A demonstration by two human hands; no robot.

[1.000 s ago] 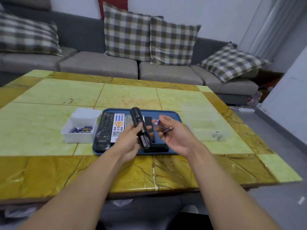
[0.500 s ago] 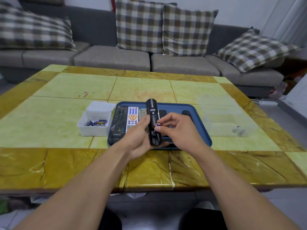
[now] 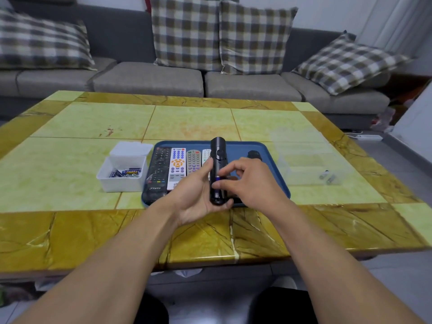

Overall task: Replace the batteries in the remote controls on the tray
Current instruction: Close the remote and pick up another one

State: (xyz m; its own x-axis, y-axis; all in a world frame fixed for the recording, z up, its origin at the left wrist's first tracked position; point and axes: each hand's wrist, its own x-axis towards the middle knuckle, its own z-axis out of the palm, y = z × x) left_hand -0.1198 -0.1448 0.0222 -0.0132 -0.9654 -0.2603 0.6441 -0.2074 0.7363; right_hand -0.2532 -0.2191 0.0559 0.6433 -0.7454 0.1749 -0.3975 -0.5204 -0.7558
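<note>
My left hand (image 3: 196, 195) grips a slim black remote (image 3: 217, 160) upright over the blue tray (image 3: 273, 160), its battery bay facing me. My right hand (image 3: 250, 181) pinches a blue-tipped battery (image 3: 218, 178) against that open bay. On the tray's left lie a black remote (image 3: 160, 169), a white remote with orange buttons (image 3: 177, 168) and a grey remote (image 3: 193, 160). A small black piece (image 3: 254, 154) lies at the tray's back right.
A white open box of batteries (image 3: 124, 176) stands left of the tray. A clear box (image 3: 311, 169) holding two batteries (image 3: 327, 176) sits to the right. The tiled table (image 3: 93, 127) fronts a grey sofa (image 3: 149, 78) with checked cushions.
My right hand has come in from the right with the battery and now holds it at the remote's open bay. The left hand keeps its grip on the remote.
</note>
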